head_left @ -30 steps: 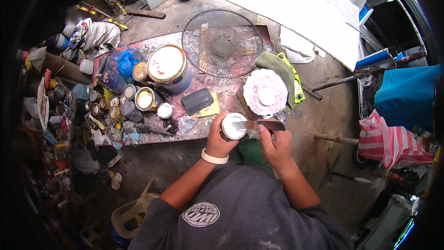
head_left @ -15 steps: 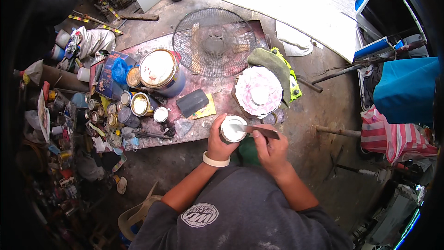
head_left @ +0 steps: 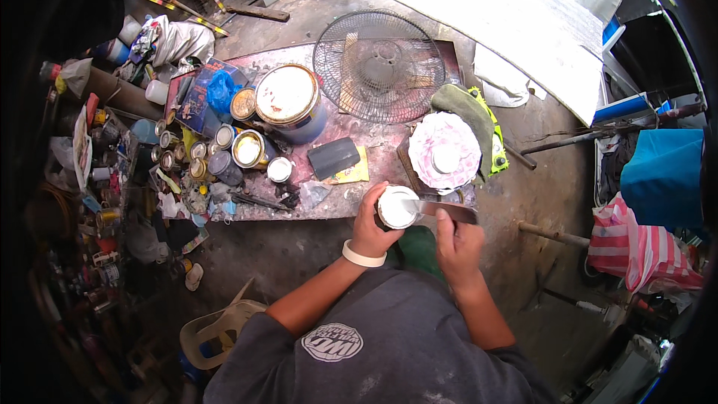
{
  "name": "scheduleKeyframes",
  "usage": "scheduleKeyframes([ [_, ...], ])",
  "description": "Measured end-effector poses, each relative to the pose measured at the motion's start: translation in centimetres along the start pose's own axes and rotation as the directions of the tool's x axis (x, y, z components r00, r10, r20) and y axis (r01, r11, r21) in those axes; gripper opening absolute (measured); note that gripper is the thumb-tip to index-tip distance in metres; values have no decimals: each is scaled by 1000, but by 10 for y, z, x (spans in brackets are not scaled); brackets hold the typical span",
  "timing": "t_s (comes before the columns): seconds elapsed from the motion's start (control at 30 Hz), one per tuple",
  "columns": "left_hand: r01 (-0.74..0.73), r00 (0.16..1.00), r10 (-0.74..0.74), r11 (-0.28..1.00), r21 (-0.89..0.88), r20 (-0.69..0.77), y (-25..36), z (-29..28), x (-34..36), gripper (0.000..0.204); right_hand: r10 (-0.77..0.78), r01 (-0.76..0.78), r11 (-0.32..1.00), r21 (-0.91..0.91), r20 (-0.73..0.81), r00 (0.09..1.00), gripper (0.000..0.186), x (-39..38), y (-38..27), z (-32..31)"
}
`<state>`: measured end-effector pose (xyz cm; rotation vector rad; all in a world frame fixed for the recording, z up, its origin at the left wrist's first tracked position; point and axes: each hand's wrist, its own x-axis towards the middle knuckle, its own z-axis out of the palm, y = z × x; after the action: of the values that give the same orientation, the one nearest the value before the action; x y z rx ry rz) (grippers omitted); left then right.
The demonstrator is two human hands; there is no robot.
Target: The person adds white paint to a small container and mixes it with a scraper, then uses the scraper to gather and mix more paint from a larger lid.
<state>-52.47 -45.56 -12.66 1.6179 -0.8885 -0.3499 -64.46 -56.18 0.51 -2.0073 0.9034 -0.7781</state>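
My left hand (head_left: 369, 230) is wrapped around a small round can (head_left: 395, 208) of white paste, held upright in front of my body at the near edge of the table. Between the fingers of my right hand (head_left: 459, 245) is a putty knife (head_left: 457, 212); its blade reaches leftward over the can's rim, with the tip at the white paste. Just beyond the can sits a round container covered with pink-and-white plastic (head_left: 445, 151). A dark sanding block (head_left: 333, 158) lies on yellow paper (head_left: 357, 170) to the far left of the can.
A fan grille (head_left: 378, 67) lies at the table's back. Left on the table (head_left: 329, 200) stand a large paint can (head_left: 287, 95), an open yellowish can (head_left: 248, 149) and several small tins. A white board (head_left: 479, 15) spans the far right. A metal pipe (head_left: 550, 233) juts in at right.
The whole view has shifted, so the scene sits further right. The putty knife's blade has drawn from the can's middle toward its right side. Both hands keep their holds.
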Motion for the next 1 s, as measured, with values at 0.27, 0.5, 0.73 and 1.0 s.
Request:
scheduleKeyframes([
  [0.27,-44,998,45,998,33,-41,0,4,-2,93,24,-20,999,-50,78,997,11,-3,2,-1],
  [0.5,-27,999,27,999,29,-25,1,2,-5,94,11,8,990,-140,134,991,10,-6,6,4],
  [0.73,-4,1000,4,1000,-9,-12,3,0,-5,92,-11,22,996,-91,125,992,10,-9,4,1],
  [1.0,-15,1000,15,1000,27,-1,3,1,-2,94,21,-16,998,-56,93,995,13,-5,-2,-1],
])
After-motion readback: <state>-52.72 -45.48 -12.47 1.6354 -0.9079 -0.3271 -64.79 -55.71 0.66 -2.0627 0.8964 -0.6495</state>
